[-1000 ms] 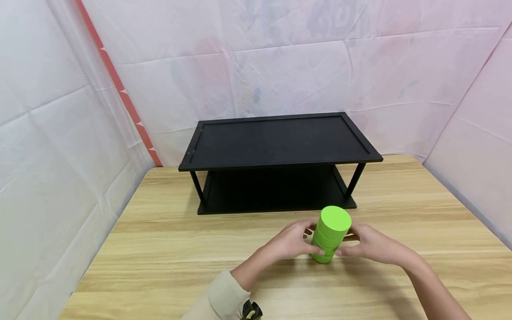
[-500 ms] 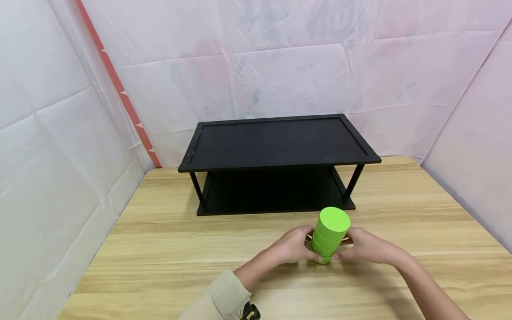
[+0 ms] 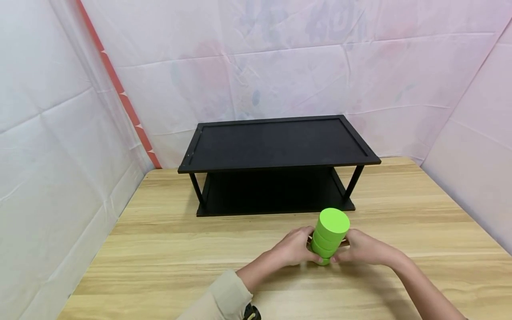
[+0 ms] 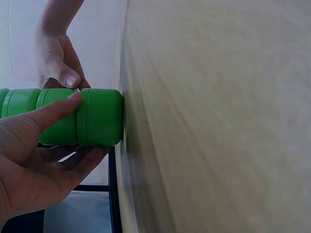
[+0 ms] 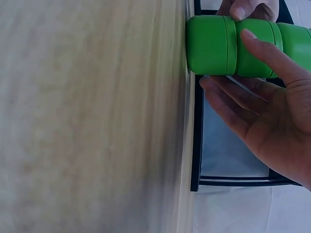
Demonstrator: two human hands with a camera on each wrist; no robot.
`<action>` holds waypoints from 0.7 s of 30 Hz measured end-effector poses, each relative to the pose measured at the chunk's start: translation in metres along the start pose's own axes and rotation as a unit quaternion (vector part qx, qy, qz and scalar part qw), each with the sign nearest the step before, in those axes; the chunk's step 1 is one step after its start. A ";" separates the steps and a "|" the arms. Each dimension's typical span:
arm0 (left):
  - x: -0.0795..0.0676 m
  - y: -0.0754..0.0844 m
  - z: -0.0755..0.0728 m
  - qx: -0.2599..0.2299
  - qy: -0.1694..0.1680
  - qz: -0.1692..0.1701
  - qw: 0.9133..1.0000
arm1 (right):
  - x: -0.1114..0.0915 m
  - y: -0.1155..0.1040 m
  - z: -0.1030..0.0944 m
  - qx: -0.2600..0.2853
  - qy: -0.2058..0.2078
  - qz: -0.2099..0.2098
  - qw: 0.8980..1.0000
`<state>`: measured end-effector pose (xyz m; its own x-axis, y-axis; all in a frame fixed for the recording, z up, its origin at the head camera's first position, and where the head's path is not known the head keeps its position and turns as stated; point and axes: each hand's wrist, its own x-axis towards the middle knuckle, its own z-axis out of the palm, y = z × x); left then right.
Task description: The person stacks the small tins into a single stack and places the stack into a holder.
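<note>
An upright stack of green round containers (image 3: pixel 329 235) stands on the wooden table, just in front of the black rack. My left hand (image 3: pixel 295 250) grips its lower part from the left, thumb across the near side and fingers behind. From the right, my right hand (image 3: pixel 363 249) holds the same low part with thumb and fingers. In the left wrist view, seams divide the stack (image 4: pixel 101 117) into sections, and its base meets the tabletop. The right wrist view shows my right thumb along the stack (image 5: pixel 209 46), with my left thumb close by.
A black two-tier rack (image 3: pixel 276 142) stands at the back of the wooden table (image 3: pixel 168 258). White sheeting (image 3: pixel 280 80) hangs behind and at both sides, with a red strip (image 3: pixel 124 95) at the left. A dark wrist device (image 3: pixel 252 313) shows below the left sleeve.
Both hands have closed in on the stack; the gaps between fingers and stack have narrowed. The stack itself stays in place, while the head view has shifted slightly.
</note>
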<state>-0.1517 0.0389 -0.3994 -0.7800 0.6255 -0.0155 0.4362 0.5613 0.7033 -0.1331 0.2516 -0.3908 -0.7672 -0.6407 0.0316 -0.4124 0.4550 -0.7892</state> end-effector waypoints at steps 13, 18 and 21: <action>-0.001 0.001 0.002 0.023 0.003 -0.006 1.000 | 0.002 0.003 0.002 -0.005 0.001 -0.032 0.999; 0.001 0.000 0.003 0.012 -0.001 -0.015 1.000 | 0.003 0.005 0.004 -0.005 -0.003 -0.046 0.999; 0.001 -0.001 0.004 0.008 -0.005 -0.019 1.000 | 0.004 0.006 0.004 -0.006 -0.004 -0.048 0.999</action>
<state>-0.1515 0.0413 -0.4026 -0.7921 0.6085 -0.0488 0.4137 0.5939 0.6900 -0.1361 0.2494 -0.3978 -0.7199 -0.6865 0.1027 -0.4906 0.3985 -0.7749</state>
